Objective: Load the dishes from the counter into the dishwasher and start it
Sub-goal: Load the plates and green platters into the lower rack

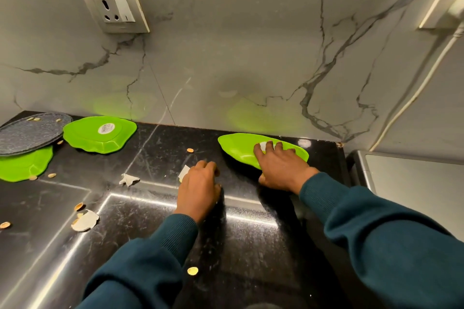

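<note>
My right hand (281, 165) grips the near rim of a bright green plate (241, 148), which is tilted up off the black counter (251, 246); its fingers lie inside the plate on a white scrap (263, 145). My left hand (199, 187) rests curled on the counter, holding a white paper scrap (184, 172) at its fingertips. A second green plate (100, 134) with a round sticker lies upside down at the back left. A third green plate (23, 165) sits at the far left under a dark speckled plate (30, 133).
White torn scraps (129, 179) (85, 221) and small round orange crumbs (192, 270) lie scattered on the counter. A marble wall with a power socket (114, 7) stands behind. A grey appliance (411, 178) sits at the right with a white cable (426, 78).
</note>
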